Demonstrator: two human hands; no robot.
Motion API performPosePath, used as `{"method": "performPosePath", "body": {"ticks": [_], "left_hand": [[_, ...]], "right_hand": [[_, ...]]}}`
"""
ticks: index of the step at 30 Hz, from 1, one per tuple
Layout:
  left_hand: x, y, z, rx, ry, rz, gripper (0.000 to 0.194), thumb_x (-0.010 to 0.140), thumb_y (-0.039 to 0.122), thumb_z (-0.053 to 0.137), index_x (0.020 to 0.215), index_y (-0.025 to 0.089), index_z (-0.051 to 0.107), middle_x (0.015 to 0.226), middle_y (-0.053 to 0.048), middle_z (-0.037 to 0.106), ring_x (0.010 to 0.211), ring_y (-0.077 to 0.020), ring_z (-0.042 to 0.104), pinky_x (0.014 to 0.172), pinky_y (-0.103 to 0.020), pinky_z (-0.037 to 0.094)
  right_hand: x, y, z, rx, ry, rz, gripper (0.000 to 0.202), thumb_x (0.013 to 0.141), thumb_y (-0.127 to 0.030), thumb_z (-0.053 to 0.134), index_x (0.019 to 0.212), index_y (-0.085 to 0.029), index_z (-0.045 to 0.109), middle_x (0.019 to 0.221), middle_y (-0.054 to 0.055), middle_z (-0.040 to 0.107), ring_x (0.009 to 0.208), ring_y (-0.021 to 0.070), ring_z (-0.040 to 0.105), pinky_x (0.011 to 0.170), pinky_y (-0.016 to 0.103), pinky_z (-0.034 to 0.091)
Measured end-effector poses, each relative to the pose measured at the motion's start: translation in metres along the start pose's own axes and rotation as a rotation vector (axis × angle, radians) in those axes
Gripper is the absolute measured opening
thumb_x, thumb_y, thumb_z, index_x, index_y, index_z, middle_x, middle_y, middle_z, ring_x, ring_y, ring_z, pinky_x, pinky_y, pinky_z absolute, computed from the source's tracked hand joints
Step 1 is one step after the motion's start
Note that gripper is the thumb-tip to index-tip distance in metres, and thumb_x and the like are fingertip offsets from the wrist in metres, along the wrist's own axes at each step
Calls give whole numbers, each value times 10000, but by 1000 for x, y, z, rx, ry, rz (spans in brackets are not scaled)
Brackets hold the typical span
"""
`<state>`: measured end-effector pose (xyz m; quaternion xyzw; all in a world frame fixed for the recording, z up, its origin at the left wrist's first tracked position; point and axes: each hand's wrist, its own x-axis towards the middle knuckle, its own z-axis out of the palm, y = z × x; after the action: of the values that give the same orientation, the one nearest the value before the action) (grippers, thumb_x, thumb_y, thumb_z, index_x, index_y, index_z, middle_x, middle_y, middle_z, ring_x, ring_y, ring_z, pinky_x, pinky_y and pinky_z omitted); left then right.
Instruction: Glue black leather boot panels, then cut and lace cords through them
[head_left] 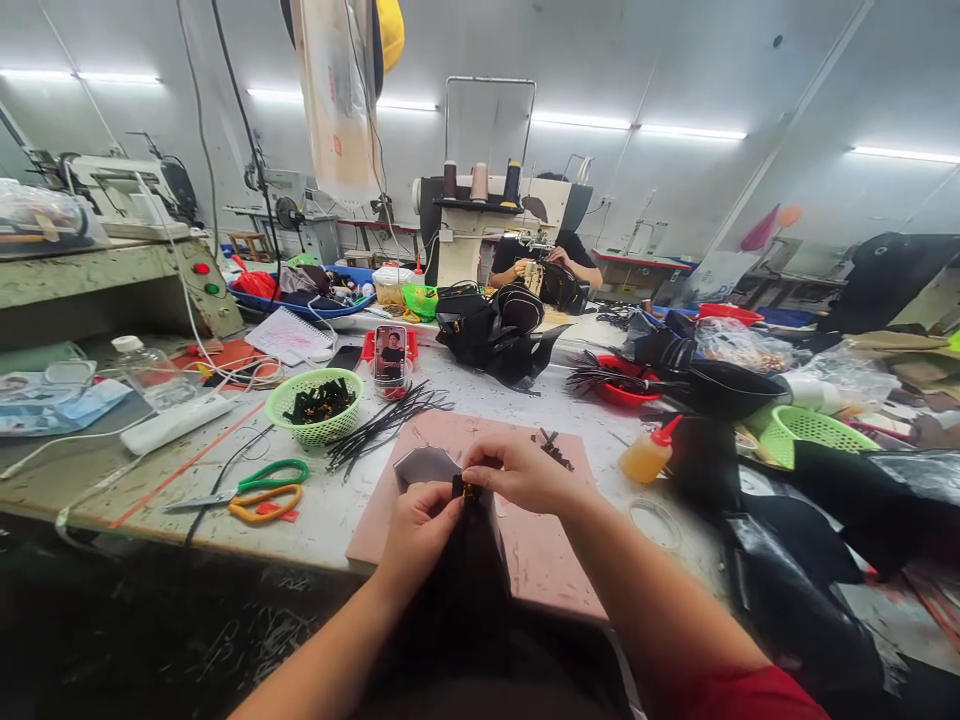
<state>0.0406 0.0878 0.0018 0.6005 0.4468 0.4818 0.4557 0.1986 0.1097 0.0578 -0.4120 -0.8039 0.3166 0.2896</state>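
Note:
Over the pink board (540,550) on the table, both hands are closed around a black fabric piece (474,545) with a pale grey underside. My left hand (424,525) pinches its upper edge between thumb and fingers. From the other side, my right hand (517,472) grips a small black strap tab (469,490) with a gold-coloured metal fitting, set against that edge. The fingertips partly cover the tab, so its exact fastening is hidden. Short dark strips (553,448) lie on the board beyond my right wrist.
To the left are a green basket (283,408) of black tabs, scissors (262,492) and a propped phone (390,355). Thin black strips (390,425) lie behind the board. A glue bottle (646,455) and a tape roll (654,523) are at right. Another person (574,262) works at a sewing machine.

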Motion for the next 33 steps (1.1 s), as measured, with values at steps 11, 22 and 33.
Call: {"method": "performPosePath", "body": {"ticks": [11, 22, 33], "left_hand": [[3, 1, -6, -196, -116, -18, 389, 672, 491, 533, 819, 147, 638, 679, -32, 622, 630, -183, 553, 589, -281, 453], [5, 23, -10, 53, -242, -78, 244, 676, 353, 559, 590, 131, 614, 504, 27, 480, 518, -119, 411, 481, -226, 322], [10, 27, -12, 316, -190, 13, 62, 571, 147, 504, 567, 176, 559, 548, 26, 522, 555, -134, 420, 529, -247, 287]], "right_hand": [[0, -7, 17, -308, 138, -93, 107, 805, -107, 482, 737, -189, 491, 742, 18, 566, 696, 146, 519, 628, 264, 399], [-1, -4, 23, -237, 200, -179, 121, 796, -118, 461, 702, -194, 453, 673, 9, 530, 623, 137, 479, 585, 253, 386], [7, -9, 19, -115, 139, -155, 150, 762, -61, 496, 679, -185, 479, 667, 2, 559, 633, 129, 508, 585, 238, 395]]}}
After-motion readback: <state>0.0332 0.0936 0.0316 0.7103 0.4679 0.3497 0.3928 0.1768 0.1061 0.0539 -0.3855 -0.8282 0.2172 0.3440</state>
